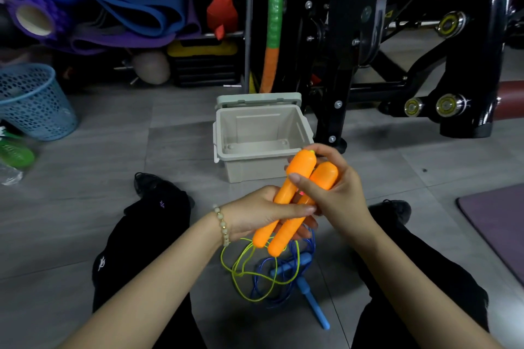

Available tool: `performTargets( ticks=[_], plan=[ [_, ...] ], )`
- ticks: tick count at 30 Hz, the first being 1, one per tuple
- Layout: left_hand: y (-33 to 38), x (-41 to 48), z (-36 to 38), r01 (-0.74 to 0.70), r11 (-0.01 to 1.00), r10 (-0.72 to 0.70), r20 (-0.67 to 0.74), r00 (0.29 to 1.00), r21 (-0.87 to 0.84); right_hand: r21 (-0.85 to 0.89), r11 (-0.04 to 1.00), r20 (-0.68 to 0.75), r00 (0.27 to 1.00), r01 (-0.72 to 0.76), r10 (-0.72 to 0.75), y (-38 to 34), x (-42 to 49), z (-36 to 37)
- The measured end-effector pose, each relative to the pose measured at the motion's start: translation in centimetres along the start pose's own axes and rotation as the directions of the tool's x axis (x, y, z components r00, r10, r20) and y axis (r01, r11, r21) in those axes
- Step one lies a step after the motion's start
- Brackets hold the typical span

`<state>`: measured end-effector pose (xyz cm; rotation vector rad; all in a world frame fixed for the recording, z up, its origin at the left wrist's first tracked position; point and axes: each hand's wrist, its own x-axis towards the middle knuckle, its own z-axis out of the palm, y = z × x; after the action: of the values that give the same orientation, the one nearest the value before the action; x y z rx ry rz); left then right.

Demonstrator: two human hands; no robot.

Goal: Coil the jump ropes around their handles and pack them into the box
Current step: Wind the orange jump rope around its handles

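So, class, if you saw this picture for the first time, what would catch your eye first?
The two bright orange handles, gripped side by side by the left hand and right hand at the centre, stand out first, their yellow-green rope dangling loose below. Under them a blue jump rope lies tangled on the floor, and just beyond the hands sits an open, empty beige box.

Beside the matt beige plastic box [262, 136], the orange handles [295, 201] look like smooth, slightly glossy plastic; behind it, the black metal frame [467, 65] shines.
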<state>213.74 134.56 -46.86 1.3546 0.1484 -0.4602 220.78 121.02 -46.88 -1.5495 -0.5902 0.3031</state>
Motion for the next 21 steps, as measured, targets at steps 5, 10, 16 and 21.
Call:
performTargets(
  ticks=[5, 10, 16, 21],
  plan=[
    [-0.7, 0.3, 1.0, -0.146, 0.988, 0.154, -0.182, 0.971, 0.060, -0.031, 0.998, -0.037, 0.998, 0.055, -0.056, -1.1, 1.1, -0.2],
    [-0.8, 0.7, 0.7, -0.254, 0.966, 0.254, -0.374, 0.892, 0.050, -0.087, 0.991, -0.057, 0.993, 0.102, -0.108, -1.7, 2.7, -0.6],
    [0.8, 0.7, 0.3, -0.236, 0.966, 0.249, -0.121, 0.961, 0.110, -0.098, 0.988, 0.073, 0.991, 0.117, -0.110, -1.9, 3.0, -0.5],
    [1.2, -0.1, 0.6, -0.135, 0.990, 0.132, -0.089, 0.987, -0.028, -0.065, 0.992, 0.135, 0.985, 0.112, -0.103, -2.0, 2.9, -0.6]
  ],
)
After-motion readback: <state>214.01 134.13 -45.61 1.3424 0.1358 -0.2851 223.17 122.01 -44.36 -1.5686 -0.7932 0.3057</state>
